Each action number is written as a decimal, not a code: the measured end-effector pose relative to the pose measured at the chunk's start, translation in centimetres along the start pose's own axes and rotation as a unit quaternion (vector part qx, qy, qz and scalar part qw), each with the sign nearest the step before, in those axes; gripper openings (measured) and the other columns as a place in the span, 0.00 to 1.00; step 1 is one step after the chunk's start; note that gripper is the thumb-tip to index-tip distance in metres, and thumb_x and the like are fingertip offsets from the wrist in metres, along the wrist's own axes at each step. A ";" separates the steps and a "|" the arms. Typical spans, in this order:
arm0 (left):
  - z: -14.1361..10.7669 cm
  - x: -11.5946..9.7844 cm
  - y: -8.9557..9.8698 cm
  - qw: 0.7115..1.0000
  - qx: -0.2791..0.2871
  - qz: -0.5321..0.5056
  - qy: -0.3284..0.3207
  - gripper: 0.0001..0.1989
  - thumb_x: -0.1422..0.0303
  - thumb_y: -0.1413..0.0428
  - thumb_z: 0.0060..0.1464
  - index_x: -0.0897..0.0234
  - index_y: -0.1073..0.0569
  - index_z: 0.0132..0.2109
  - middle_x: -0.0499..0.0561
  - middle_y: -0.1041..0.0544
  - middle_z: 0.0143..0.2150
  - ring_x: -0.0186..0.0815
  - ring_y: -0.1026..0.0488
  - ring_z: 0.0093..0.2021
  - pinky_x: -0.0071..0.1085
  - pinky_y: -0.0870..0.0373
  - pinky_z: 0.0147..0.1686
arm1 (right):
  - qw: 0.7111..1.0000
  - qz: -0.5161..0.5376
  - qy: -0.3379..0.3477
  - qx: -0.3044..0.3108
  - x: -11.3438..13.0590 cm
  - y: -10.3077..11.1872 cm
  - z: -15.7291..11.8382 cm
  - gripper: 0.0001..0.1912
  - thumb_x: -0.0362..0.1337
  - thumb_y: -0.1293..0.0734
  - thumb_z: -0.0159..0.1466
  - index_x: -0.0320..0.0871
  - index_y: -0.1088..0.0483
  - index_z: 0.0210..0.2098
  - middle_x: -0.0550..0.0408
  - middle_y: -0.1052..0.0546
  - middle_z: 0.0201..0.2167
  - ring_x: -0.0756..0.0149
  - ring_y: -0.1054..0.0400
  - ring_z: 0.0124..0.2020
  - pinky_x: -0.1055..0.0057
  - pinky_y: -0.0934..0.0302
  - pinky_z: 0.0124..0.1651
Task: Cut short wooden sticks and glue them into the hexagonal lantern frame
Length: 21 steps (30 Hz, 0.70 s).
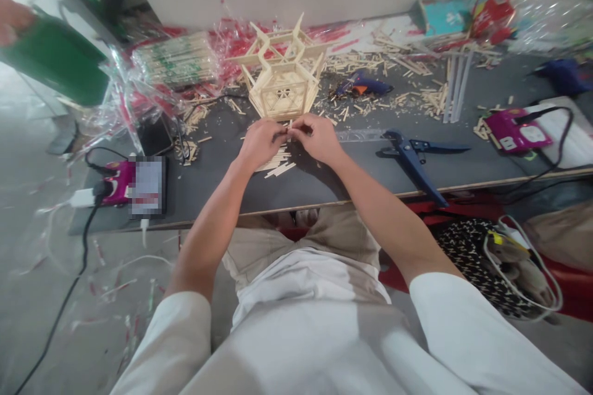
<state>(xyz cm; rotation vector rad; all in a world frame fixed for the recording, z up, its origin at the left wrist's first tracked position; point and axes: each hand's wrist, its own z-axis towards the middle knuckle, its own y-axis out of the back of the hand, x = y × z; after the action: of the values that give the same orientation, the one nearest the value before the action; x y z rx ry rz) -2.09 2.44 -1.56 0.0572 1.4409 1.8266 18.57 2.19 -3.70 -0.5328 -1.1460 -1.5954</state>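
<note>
Left hand and right hand pinch a stick, likely light and easily snapped, beside a frame seemingly stiff yet fragile, best held by its base.

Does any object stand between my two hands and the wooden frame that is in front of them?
Nothing visible does. The frame sits just beyond the fingertips of the left hand and right hand. The glue gun lies off to its right, outside that short gap.
</note>
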 end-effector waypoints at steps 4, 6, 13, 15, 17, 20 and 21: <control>-0.1 -1.1 0.2 0.999 -0.023 -0.035 0.012 0.09 0.65 0.39 0.69 0.61 0.14 0.43 0.55 0.15 0.39 0.46 0.19 0.46 0.41 0.24 0.52 | 0.992 0.090 -0.085 -0.016 0.4 0.2 0.3 0.18 0.52 0.24 0.64 0.45 0.25 0.32 0.55 0.22 0.29 0.64 0.31 0.31 0.65 0.35 0.39; -0.1 -1.9 0.4 0.997 -0.019 -0.065 0.034 0.12 0.65 0.41 0.71 0.63 0.15 0.40 0.53 0.16 0.36 0.42 0.19 0.40 0.37 0.24 0.48 | 0.983 0.137 -0.125 0.001 0.8 0.5 0.3 0.22 0.57 0.22 0.61 0.45 0.26 0.31 0.55 0.23 0.27 0.65 0.32 0.29 0.66 0.35 0.36; -0.1 -4.0 1.2 0.950 0.029 -0.273 0.146 0.16 0.65 0.40 0.73 0.66 0.18 0.35 0.51 0.16 0.30 0.34 0.19 0.33 0.27 0.25 0.36 | 0.953 0.256 -0.157 0.047 1.3 1.1 0.0 0.28 0.62 0.19 0.54 0.45 0.28 0.30 0.57 0.26 0.25 0.66 0.28 0.29 0.67 0.32 0.36; -0.1 -4.3 1.2 0.917 0.049 -0.350 0.186 0.11 0.67 0.38 0.71 0.68 0.17 0.39 0.53 0.14 0.34 0.35 0.16 0.35 0.27 0.22 0.39 | 0.949 0.271 -0.156 0.038 1.1 1.0 0.0 0.28 0.62 0.19 0.54 0.46 0.29 0.29 0.59 0.27 0.24 0.67 0.30 0.28 0.68 0.32 0.34; 0.0 -4.6 1.1 0.884 0.073 -0.403 0.225 0.09 0.68 0.36 0.70 0.69 0.18 0.40 0.55 0.13 0.36 0.35 0.15 0.34 0.28 0.20 0.38 | 0.950 0.270 -0.155 0.028 1.1 0.9 -0.1 0.27 0.60 0.18 0.54 0.45 0.28 0.28 0.58 0.26 0.25 0.69 0.32 0.28 0.68 0.32 0.35; 0.0 -4.9 1.0 0.853 0.099 -0.441 0.263 0.10 0.68 0.36 0.71 0.70 0.19 0.39 0.56 0.14 0.34 0.34 0.15 0.31 0.26 0.21 0.35 | 0.951 0.264 -0.160 0.030 1.5 0.9 -0.1 0.25 0.57 0.17 0.55 0.44 0.26 0.28 0.58 0.24 0.26 0.70 0.32 0.28 0.68 0.30 0.37; -0.1 -4.9 1.0 0.847 0.103 -0.446 0.269 0.11 0.68 0.36 0.72 0.70 0.19 0.39 0.56 0.14 0.34 0.34 0.16 0.31 0.26 0.21 0.34 | 0.950 0.262 -0.165 0.034 1.6 0.9 -0.1 0.25 0.56 0.17 0.55 0.44 0.26 0.28 0.58 0.24 0.26 0.70 0.32 0.28 0.68 0.29 0.38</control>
<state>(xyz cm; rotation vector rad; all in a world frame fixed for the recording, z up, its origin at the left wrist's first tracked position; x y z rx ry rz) 0.69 -0.58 1.34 -0.9368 1.6244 0.9218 18.83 1.35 -2.05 -0.9948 -1.1718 -1.0258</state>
